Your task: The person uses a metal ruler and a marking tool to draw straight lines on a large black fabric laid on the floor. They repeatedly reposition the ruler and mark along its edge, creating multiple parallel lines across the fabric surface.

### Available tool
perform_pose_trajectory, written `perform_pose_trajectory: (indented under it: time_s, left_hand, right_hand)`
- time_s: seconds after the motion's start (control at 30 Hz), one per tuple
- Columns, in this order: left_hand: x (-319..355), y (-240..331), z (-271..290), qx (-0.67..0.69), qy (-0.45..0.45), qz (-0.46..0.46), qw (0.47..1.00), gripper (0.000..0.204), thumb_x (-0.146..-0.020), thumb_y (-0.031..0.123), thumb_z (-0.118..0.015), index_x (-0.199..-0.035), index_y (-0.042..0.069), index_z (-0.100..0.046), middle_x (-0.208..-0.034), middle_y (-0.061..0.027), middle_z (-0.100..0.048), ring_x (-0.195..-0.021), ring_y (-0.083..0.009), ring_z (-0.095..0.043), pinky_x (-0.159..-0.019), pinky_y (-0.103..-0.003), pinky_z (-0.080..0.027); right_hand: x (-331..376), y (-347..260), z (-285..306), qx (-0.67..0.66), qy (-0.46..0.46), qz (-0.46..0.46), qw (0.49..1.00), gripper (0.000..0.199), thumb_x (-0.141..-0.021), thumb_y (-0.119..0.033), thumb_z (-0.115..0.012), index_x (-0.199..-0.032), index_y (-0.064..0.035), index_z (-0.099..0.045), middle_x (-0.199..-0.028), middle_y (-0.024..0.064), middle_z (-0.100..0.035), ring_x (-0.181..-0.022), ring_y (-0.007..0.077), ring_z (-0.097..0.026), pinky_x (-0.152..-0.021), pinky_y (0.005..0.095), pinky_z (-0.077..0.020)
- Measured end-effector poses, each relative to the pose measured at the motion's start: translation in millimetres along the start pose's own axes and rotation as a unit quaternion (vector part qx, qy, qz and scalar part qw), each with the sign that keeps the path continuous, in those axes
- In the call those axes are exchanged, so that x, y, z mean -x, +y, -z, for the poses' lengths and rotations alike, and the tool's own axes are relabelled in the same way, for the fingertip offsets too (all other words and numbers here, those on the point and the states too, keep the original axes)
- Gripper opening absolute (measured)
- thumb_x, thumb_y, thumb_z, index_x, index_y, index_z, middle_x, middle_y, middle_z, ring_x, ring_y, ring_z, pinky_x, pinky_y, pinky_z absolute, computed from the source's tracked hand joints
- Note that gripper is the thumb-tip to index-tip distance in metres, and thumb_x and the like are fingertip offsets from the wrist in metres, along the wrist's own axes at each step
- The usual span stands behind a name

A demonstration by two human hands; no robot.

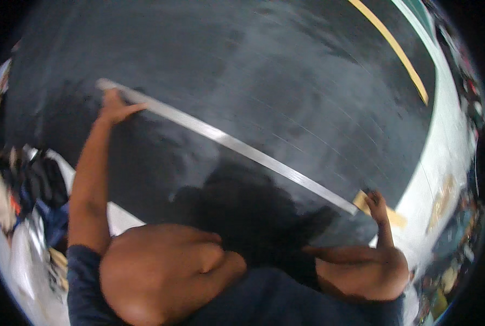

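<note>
A long silvery metal straightedge (221,137) lies slantwise across a dark, smooth sheet (199,65), from upper left to lower right. My left hand (116,107) is at its far left end, fingertips and spread thumb pressing along its near edge. By its lower right end lies a flat yellowish strip (397,218). My right hand (377,207) is over this strip with its fingers bent together. Something small and dark shows at those fingertips, too blurred to name. Faint pale lines run over the sheet beyond the straightedge.
Another long yellow strip (397,49) lies at the far right of the dark sheet. A white border (443,125) runs along the right side. Piled cloth and bags (33,190) are at the left, and mixed clutter (454,239) is at the right. My bare knees (161,266) are close to the sheet.
</note>
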State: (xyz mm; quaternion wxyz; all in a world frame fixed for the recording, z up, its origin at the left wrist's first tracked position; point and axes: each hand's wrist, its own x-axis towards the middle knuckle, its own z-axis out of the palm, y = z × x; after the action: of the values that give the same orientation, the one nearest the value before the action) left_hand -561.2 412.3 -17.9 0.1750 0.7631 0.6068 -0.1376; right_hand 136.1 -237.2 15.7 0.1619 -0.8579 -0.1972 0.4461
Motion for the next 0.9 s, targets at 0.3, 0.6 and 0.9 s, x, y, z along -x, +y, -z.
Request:
perform_pose_trajectory:
  time_s: [0.3,0.6,0.9]
  left_hand:
    - [17.7,13.3,8.3,0.025,-0.051,0.141,0.988,0.152,-0.049,0.075,-0.086,-0.157,-0.001,-0.013,-0.166,-0.0230,-0.005,-0.154,-0.0376,-0.007,-0.120,-0.052,-0.026]
    - [25.3,22.4,18.8,0.058,-0.064,0.148,0.985,0.151,-0.048,0.072,-0.087,-0.158,-0.001,-0.013,-0.166,-0.0238,-0.001,-0.155,-0.0387,-0.005,-0.117,-0.061,-0.026]
    - [30.6,26.9,28.1,0.088,-0.064,0.150,0.983,0.149,-0.048,0.065,-0.091,-0.157,-0.003,-0.016,-0.166,-0.0244,-0.001,-0.155,-0.0385,-0.006,-0.118,-0.062,-0.024]
  right_hand:
    - [-68.6,-209.2,-17.9,0.177,-0.080,0.147,0.970,0.028,-0.095,-0.014,-0.065,-0.117,0.0010,-0.056,-0.102,0.0111,-0.065,-0.094,0.0199,-0.064,-0.085,0.0342,-0.0509]
    - [-118.2,-549.7,-280.4,0.275,-0.139,0.426,0.851,0.033,-0.091,-0.023,-0.067,-0.116,-0.0020,-0.063,-0.106,0.0211,-0.069,-0.102,0.0400,-0.066,-0.087,0.0456,-0.0511]
    - [-101.5,-687.9,-516.2,0.113,-0.083,0.517,0.845,0.027,-0.084,-0.019,-0.069,-0.104,-0.0013,-0.071,-0.103,0.0229,-0.071,-0.102,0.0408,-0.066,-0.091,0.0478,-0.0518]
